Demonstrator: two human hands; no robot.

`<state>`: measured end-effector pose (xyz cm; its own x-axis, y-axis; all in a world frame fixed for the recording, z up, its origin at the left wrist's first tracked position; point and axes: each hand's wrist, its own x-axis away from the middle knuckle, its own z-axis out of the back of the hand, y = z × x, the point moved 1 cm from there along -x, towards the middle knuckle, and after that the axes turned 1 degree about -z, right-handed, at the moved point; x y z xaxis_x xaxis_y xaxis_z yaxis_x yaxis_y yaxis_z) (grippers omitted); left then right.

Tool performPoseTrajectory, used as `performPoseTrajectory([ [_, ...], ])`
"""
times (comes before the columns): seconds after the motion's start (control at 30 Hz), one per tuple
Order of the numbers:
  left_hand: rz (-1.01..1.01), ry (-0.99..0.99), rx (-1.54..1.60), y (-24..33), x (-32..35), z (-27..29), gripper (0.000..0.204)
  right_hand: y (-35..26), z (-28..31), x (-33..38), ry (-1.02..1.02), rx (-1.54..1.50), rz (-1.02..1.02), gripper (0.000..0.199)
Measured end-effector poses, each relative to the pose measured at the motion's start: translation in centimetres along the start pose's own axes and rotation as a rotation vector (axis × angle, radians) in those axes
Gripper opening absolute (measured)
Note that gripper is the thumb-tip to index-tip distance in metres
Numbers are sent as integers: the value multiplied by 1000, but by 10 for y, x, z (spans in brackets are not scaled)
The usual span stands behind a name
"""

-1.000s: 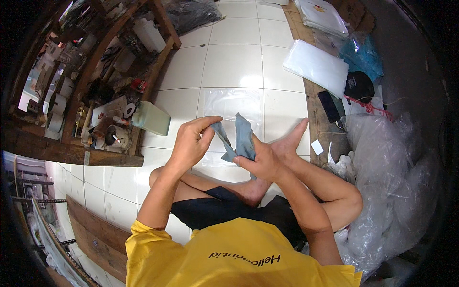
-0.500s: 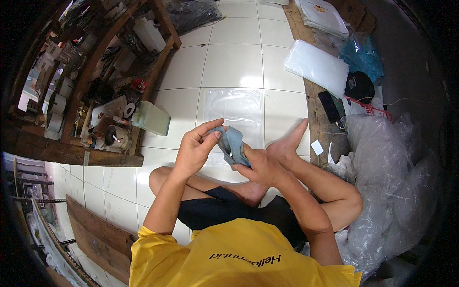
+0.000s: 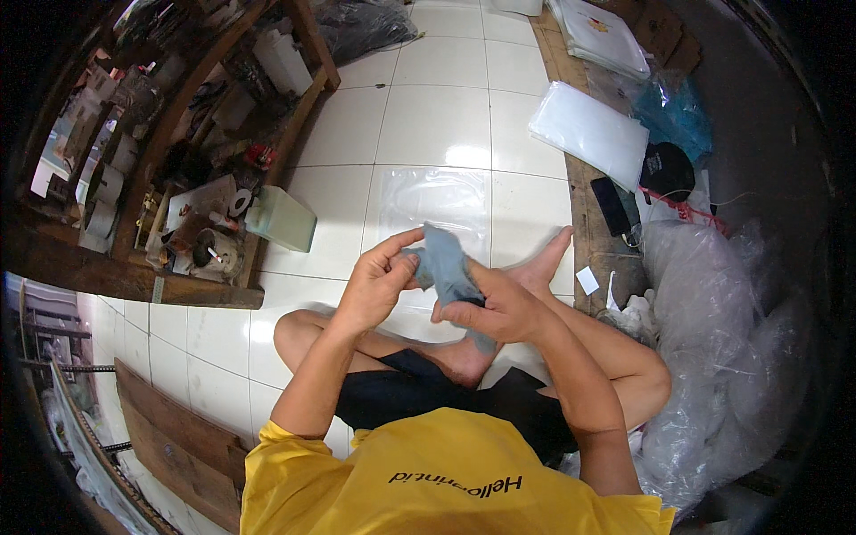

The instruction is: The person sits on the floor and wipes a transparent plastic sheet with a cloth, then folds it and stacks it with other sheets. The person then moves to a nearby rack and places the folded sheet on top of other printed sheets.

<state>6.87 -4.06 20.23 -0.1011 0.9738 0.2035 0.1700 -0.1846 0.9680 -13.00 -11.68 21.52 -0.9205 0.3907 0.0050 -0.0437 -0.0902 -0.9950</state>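
A grey-blue cloth (image 3: 446, 260) is stretched between my two hands above the floor, its loose lower end hanging beneath my right hand. My left hand (image 3: 376, 287) pinches its left edge between thumb and fingers. My right hand (image 3: 501, 308) grips the other side, the thumb lying across the front and the fingers partly hidden behind. Under and beyond the hands, a clear plastic sheet or bag (image 3: 419, 192) lies flat on the white tiles, its near part partly covered by my hands and the cloth.
At left stands a wooden shelf (image 3: 223, 292) with a translucent jug (image 3: 282, 219) beside it. On the right, a stack of plastic bags (image 3: 593, 132), a phone (image 3: 611, 206) and a black cap (image 3: 669, 169) lie on a brown board. Crumpled clear plastic (image 3: 704, 357) heaps near my right leg.
The cloth was folded in an open loop; now it is spread flatter and longer, its lower end hanging down. Both hands have shifted slightly to the right.
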Motion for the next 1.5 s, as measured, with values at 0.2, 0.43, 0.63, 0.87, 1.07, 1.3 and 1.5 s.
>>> performPoseTrajectory([
  [0.2,42,-46,246,-4,4,-3,41,17,-5,-5,-123,-202,-238,60],
  [0.43,127,-22,395,-15,4,0,40,34,-6,3,-69,86,-188,71],
  [0.63,166,6,317,-11,3,-4,42,40,-5,4,-30,67,-217,79],
  [0.87,37,84,13,-6,2,-2,49,54,-9,5,115,175,-90,85],
  [1.07,-126,50,-22,33,0,-6,47,57,4,-5,96,81,-193,87],
  [1.3,-224,2,-121,58,-9,-1,53,55,6,-21,260,-8,-31,82],
  [1.5,-257,-42,-145,73,-14,-2,52,40,13,-24,311,-36,-148,80],
])
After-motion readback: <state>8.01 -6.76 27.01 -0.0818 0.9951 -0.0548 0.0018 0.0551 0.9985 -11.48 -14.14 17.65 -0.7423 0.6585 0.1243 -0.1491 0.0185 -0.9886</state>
